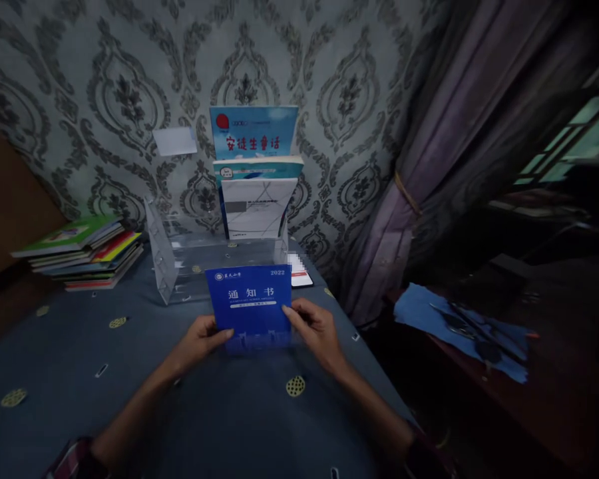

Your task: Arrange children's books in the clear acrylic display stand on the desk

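Note:
A blue booklet (252, 313) marked 2022 is held upright between my two hands. My left hand (202, 339) grips its lower left edge, thumb on the front cover. On the right edge, my right hand (319, 326) pinches it the same way. Just behind stands a clear plastic rack (160, 249) with stepped sides. Several books rest upright in it: a white-covered one (258, 206) in front, a teal one (264, 167) behind that, and a taller blue one (254, 130) with red lettering at the back. The booklet hides part of the rack's front.
Stacked books (87, 249) lie at the left of the table, which wears a dark blue patterned cloth (130, 412). A phone (300, 271) lies right of the rack. Beyond the right edge hang a tied curtain (404, 179) and a lower surface with a blue cloth (424, 316).

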Motion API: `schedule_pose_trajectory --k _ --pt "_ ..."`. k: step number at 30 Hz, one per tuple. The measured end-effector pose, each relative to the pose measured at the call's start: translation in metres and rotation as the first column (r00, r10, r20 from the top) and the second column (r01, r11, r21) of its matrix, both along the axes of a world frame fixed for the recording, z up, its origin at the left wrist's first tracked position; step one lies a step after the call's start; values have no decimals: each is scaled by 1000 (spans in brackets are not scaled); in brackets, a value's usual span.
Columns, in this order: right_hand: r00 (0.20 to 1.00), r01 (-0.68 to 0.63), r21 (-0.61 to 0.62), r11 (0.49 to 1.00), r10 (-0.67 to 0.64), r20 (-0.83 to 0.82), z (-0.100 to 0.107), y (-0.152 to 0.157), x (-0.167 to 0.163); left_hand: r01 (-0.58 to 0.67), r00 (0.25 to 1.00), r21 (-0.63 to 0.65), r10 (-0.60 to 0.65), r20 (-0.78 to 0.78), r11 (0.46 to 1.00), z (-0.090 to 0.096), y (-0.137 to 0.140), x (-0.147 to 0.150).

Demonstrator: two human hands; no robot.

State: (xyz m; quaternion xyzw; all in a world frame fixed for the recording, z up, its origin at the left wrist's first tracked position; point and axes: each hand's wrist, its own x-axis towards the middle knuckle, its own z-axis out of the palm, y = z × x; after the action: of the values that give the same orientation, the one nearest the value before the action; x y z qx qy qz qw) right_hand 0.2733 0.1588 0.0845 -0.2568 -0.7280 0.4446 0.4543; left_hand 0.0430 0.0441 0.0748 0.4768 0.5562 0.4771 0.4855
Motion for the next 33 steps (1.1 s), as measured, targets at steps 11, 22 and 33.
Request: schedule_pose_trajectory --k 11,22,33 --pt "998 -45 -9 999 45 34 -16 9 5 -61 989 83 71 -130 995 -18 8 1" --pt "1000 -23 40 999 23 -15 -2 47 -20 -266 782 401 440 -442 876 13 37 0" --pt "996 52 280 959 -29 -86 39 75 -48 -305 618 631 652 -438 713 49 70 -13"
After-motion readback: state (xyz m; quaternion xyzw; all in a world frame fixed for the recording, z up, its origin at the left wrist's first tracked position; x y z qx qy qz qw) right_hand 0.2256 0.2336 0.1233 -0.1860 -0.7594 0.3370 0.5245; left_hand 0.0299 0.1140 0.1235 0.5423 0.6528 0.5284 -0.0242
